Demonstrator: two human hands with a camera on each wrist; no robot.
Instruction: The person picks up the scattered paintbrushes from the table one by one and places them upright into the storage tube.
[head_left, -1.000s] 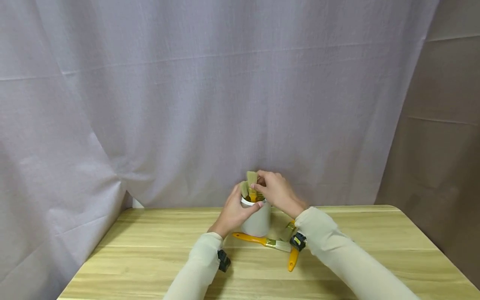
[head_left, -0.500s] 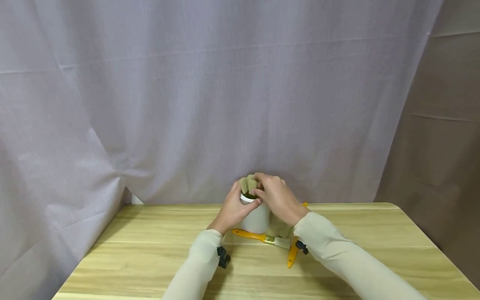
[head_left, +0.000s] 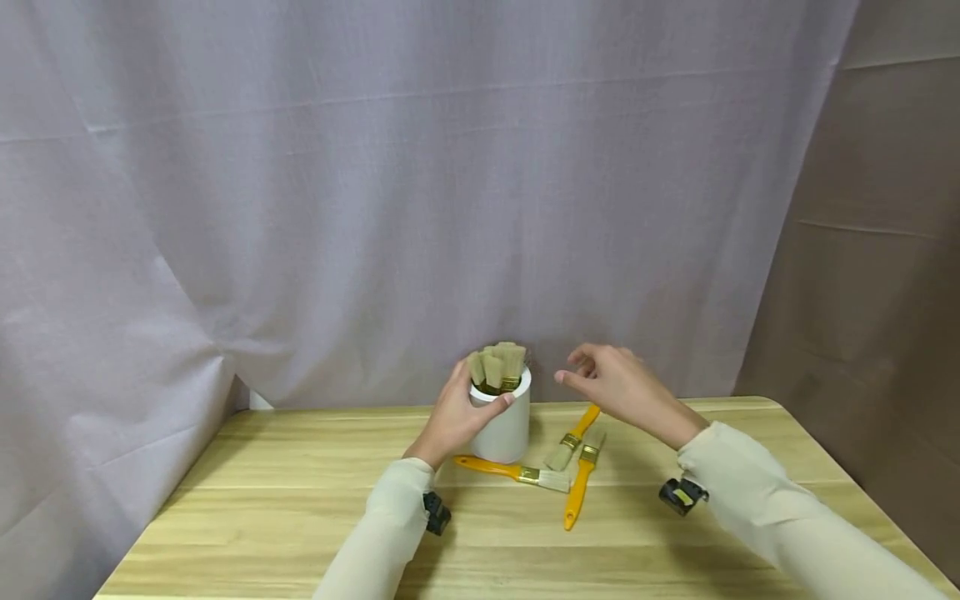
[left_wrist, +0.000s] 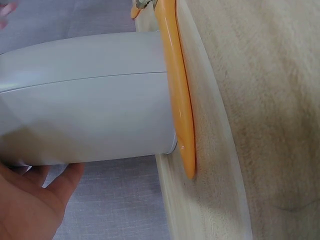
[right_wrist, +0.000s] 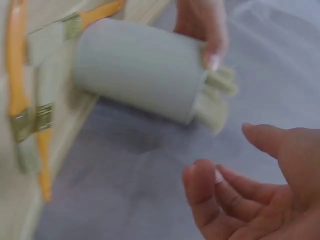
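A white cylindrical cup [head_left: 506, 425] stands on the wooden table [head_left: 300, 500], with several paintbrushes [head_left: 498, 365] upright in it, bristles up. My left hand [head_left: 459, 410] grips the cup from its left side, thumb across the front near the rim. My right hand [head_left: 615, 385] hovers to the right of the cup, fingers loosely bent and holding nothing. Three yellow-handled brushes [head_left: 573, 467] lie on the table in front of and right of the cup. The left wrist view shows the cup's wall [left_wrist: 90, 100] and one yellow handle [left_wrist: 177, 100]. The right wrist view shows the cup [right_wrist: 135, 70] beyond my empty fingers [right_wrist: 235, 200].
A pale grey curtain [head_left: 375, 183] hangs right behind the table. A brown panel [head_left: 877, 250] stands at the right. The table's right edge lies near my right sleeve [head_left: 780, 508].
My right hand let go of a brush into the cup and drew away to the right. Two brushes on the table that its arm covered now show. The left hand stays on the cup.
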